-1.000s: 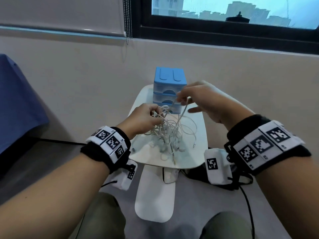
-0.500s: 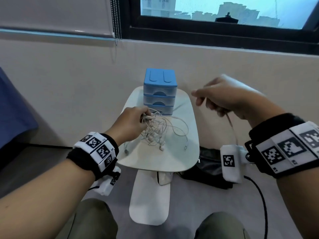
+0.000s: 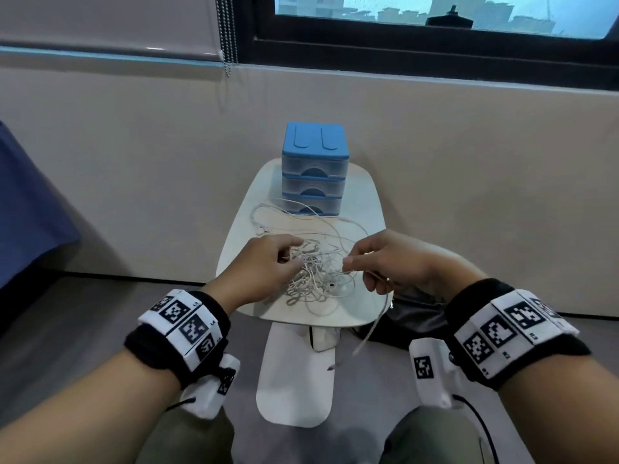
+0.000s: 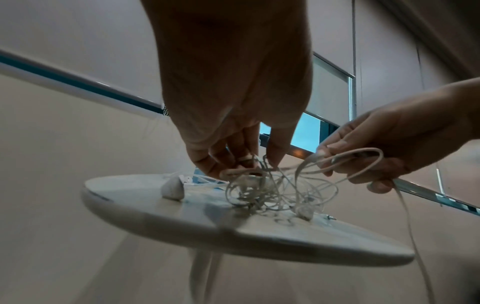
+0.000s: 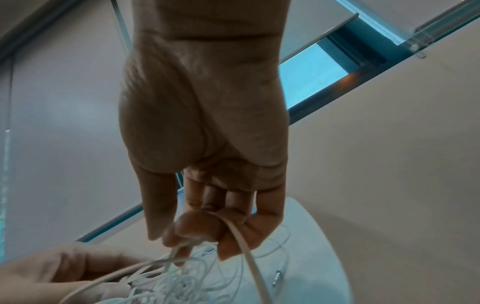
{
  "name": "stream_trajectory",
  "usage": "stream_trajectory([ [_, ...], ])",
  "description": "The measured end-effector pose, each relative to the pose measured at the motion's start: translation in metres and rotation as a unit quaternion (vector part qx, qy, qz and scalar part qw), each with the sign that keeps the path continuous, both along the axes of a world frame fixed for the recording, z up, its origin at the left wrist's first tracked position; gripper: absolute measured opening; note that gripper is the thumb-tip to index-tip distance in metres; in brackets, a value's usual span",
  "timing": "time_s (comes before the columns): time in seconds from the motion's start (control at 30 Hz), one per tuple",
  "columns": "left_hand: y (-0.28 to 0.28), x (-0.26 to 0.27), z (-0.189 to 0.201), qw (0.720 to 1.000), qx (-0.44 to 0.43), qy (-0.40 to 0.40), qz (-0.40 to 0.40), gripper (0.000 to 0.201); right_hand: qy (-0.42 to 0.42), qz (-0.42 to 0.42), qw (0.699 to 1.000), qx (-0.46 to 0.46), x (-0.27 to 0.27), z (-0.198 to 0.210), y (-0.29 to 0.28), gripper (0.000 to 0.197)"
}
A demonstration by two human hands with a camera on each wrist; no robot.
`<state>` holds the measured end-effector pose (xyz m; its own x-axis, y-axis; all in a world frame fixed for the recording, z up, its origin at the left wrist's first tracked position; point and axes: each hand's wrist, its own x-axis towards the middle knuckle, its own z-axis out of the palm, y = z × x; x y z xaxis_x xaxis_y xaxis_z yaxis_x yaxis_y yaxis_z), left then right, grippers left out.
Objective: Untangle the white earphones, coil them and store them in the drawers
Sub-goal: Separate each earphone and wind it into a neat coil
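A tangle of white earphones (image 3: pixel 318 272) lies on the small white table (image 3: pixel 365 209), in front of the blue three-drawer unit (image 3: pixel 314 169), whose drawers are all closed. My left hand (image 3: pixel 268 266) pinches strands at the tangle's left side (image 4: pixel 249 164). At the right side my right hand (image 3: pixel 385 262) grips a cord (image 5: pixel 244 238) in curled fingers. That cord's loose end (image 3: pixel 365 339) hangs over the table's front edge. An earbud (image 4: pixel 172 188) rests on the tabletop.
The table stands against a beige wall under a dark-framed window (image 3: pixel 435 15). A black bag (image 3: pixel 415 316) lies on the floor to the right of the table. A blue cloth (image 3: pixel 30 209) hangs at the left. My knees are at the bottom edge.
My right hand, raised and pulling a cord off to the right half a second ago, has come back down to the tangle. The cord's end now dangles off the table.
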<state>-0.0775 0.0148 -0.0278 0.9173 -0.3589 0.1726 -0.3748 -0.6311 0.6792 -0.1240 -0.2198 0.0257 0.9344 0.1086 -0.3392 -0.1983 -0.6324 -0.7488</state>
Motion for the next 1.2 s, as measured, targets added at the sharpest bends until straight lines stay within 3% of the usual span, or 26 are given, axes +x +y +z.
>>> stream_trajectory([
  [0.2, 0.001, -0.002, 0.005, 0.998, 0.018, 0.058, 0.015, 0.03, -0.074, 0.003, 0.994, -0.083, 0.014, -0.009, 0.008, 0.012],
  [0.33, 0.01, 0.001, 0.017, 0.995, -0.021, 0.087, 0.032, 0.031, -0.061, -0.013, 0.996, -0.071, 0.012, -0.023, 0.005, 0.011],
  [0.5, 0.021, 0.009, 0.025, 0.996, 0.018, -0.014, 0.086, 0.024, -0.092, -0.033, 0.993, -0.073, 0.013, -0.026, 0.014, 0.015],
  [0.6, 0.02, 0.01, 0.029, 0.992, -0.001, -0.063, 0.106, 0.021, -0.111, -0.045, 0.989, -0.088, 0.015, -0.02, 0.016, 0.013],
  [0.7, 0.015, 0.009, 0.025, 0.991, 0.015, -0.101, 0.092, 0.034, -0.124, -0.044, 0.986, -0.103, 0.015, -0.015, 0.018, 0.013],
  [0.9, 0.002, 0.003, 0.02, 0.992, -0.003, -0.083, 0.097, 0.075, -0.167, -0.036, 0.98, -0.104, 0.016, -0.018, 0.036, 0.015],
  [1.03, -0.002, 0.012, 0.018, 0.995, 0.054, -0.001, 0.087, 0.041, -0.187, -0.03, 0.974, -0.122, 0.018, -0.024, 0.044, 0.017],
  [1.2, -0.005, 0.02, 0.027, 0.99, 0.089, 0.093, 0.054, 0.024, -0.2, -0.016, 0.971, -0.13, 0.021, -0.027, 0.049, 0.018],
])
